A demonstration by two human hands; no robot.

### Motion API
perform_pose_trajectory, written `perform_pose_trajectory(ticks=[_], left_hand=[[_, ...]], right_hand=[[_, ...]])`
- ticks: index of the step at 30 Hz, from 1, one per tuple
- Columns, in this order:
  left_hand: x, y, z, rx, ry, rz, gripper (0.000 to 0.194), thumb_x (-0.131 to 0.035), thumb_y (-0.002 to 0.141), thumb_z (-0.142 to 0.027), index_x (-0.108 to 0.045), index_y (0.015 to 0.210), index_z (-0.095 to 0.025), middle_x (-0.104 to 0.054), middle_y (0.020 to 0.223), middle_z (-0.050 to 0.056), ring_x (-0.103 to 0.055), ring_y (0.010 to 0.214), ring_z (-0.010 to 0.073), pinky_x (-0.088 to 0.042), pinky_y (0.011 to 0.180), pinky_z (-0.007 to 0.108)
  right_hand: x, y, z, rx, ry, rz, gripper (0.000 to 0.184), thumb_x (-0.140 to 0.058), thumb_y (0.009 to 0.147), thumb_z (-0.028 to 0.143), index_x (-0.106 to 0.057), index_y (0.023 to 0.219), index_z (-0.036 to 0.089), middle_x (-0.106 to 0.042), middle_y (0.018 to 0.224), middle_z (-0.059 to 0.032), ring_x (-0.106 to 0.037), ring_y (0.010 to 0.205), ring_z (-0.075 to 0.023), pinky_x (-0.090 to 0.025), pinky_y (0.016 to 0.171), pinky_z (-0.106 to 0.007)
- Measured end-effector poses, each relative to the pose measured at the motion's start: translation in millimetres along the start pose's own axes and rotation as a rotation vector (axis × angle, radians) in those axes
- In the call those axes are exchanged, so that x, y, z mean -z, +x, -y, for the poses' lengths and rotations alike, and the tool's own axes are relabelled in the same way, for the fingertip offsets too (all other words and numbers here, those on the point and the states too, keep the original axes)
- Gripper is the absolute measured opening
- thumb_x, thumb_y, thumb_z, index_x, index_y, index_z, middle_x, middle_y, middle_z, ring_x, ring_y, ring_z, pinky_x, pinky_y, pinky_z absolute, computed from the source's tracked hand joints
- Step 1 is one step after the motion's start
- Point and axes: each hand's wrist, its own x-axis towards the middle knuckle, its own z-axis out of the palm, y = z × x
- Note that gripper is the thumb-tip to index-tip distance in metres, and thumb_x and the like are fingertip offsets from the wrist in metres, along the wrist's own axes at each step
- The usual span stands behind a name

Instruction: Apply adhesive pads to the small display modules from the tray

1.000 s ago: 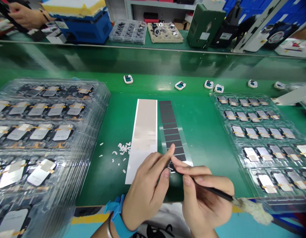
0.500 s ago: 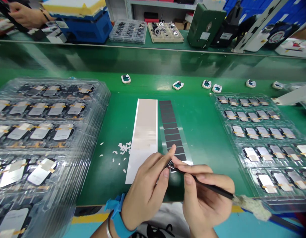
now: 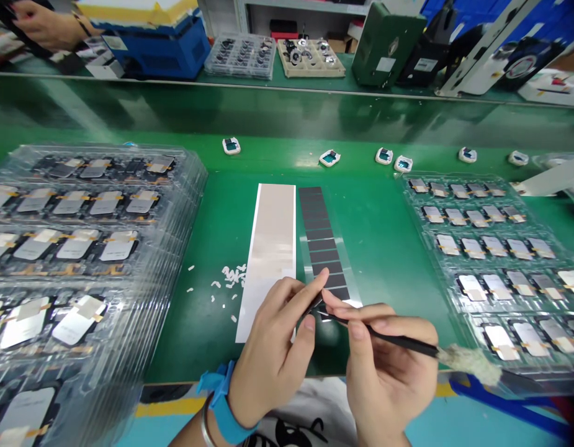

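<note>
My left hand [image 3: 278, 338] is closed in a pinch on a small dark flat part [image 3: 313, 305], mostly hidden behind the fingers. A blue band [image 3: 224, 400] circles that wrist. My right hand [image 3: 393, 366] grips black tweezers [image 3: 401, 340], whose tips meet the part between my two hands. A pale fuzzy wad [image 3: 470, 365] is wrapped on the rear end of the tweezers. Just beyond my fingers lies a clear strip with dark rectangular stickers [image 3: 324, 254]. Beside it on the left is a long white and beige sheet [image 3: 275, 242], partly under my left hand.
Stacked clear trays [image 3: 175, 261] of silver-backed screens stand left. Another clear tray [image 3: 426, 248] with similar screens is right. White scraps [image 3: 233, 276] lie by the sheet. Several small white housings [image 3: 330, 158] line the back, below a shelf with a blue box [image 3: 161, 56]. Another person's hand [image 3: 49, 25] shows top left.
The white housings at the back have slid a little to the left. My right hand has shifted slightly, and the rear of the tweezers has risen a bit. Both hands keep their grip.
</note>
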Motion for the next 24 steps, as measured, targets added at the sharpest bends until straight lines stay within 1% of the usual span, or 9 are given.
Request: perform_pose_trajectory(ticks=[3,7,12,15,18,21,24], left_hand=[[0.4,-0.2,-0.8,0.006,-0.019,0.006,0.047,-0.033,0.107,-0.028,-0.043,0.153,-0.029,-0.052,0.106,0.007,-0.053,0.099,0.0220,-0.044,0.087,0.035],[1.1,0.2,-2.6,0.050,-0.075,0.029,0.046,-0.032,0.108,-0.028,-0.044,0.152,-0.030,-0.056,0.105,0.006,-0.055,0.096,0.0210,-0.046,0.084,0.034],[1.7,0.4,-2.1,0.060,-0.115,0.030,0.045,-0.033,0.107,-0.028,-0.047,0.150,-0.029,-0.059,0.104,0.006,-0.058,0.099,0.0222,-0.047,0.088,0.036],[2.0,0.0,-1.6,0.066,-0.114,0.032,0.045,-0.033,0.107,-0.028,-0.047,0.150,-0.028,-0.060,0.103,0.006,-0.058,0.099,0.0223,-0.047,0.089,0.037],[2.0,-0.4,-2.1,0.060,-0.105,0.034,0.045,-0.033,0.108,-0.028,-0.046,0.151,-0.028,-0.059,0.101,0.006,-0.058,0.098,0.0220,-0.047,0.089,0.037],[1.7,0.0,-2.8,0.041,-0.087,0.033,0.046,-0.031,0.108,-0.027,-0.043,0.152,-0.029,-0.058,0.104,0.006,-0.057,0.097,0.0211,-0.047,0.087,0.036],[1.1,1.1,-2.4,0.029,-0.046,0.023,0.047,-0.031,0.108,-0.027,-0.041,0.153,-0.030,-0.056,0.106,0.006,-0.056,0.096,0.0205,-0.047,0.085,0.035]], right_hand=[[1.5,-0.2,-0.4,0.004,-0.003,0.014,0.026,-0.057,0.089,-0.004,-0.056,0.100,0.019,-0.073,0.086,-0.0008,-0.075,0.084,-0.0159,-0.068,0.085,-0.042],[3.5,-3.3,-3.6,0.029,0.001,0.039,0.030,-0.057,0.088,-0.006,-0.056,0.103,0.019,-0.073,0.093,-0.0028,-0.075,0.092,-0.0184,-0.067,0.088,-0.044],[2.9,-5.5,-6.4,0.053,0.010,0.040,0.032,-0.057,0.086,-0.006,-0.056,0.105,0.020,-0.073,0.096,-0.0033,-0.075,0.095,-0.0189,-0.067,0.089,-0.042],[2.4,-4.4,-6.9,0.058,0.022,0.051,0.033,-0.057,0.086,-0.007,-0.056,0.105,0.019,-0.074,0.097,-0.0043,-0.075,0.098,-0.0208,-0.067,0.089,-0.043],[2.0,-3.5,-7.0,0.067,0.016,0.053,0.032,-0.057,0.086,-0.008,-0.056,0.104,0.018,-0.074,0.096,-0.0052,-0.076,0.096,-0.0209,-0.067,0.089,-0.044],[0.5,-3.4,-6.0,0.065,0.005,0.032,0.029,-0.056,0.087,-0.008,-0.056,0.101,0.018,-0.073,0.091,-0.0035,-0.076,0.089,-0.0176,-0.067,0.089,-0.043],[-1.5,-3.1,-3.9,0.014,0.003,0.013,0.027,-0.055,0.089,-0.005,-0.056,0.100,0.019,-0.073,0.089,-0.0012,-0.075,0.088,-0.0153,-0.066,0.090,-0.041]])
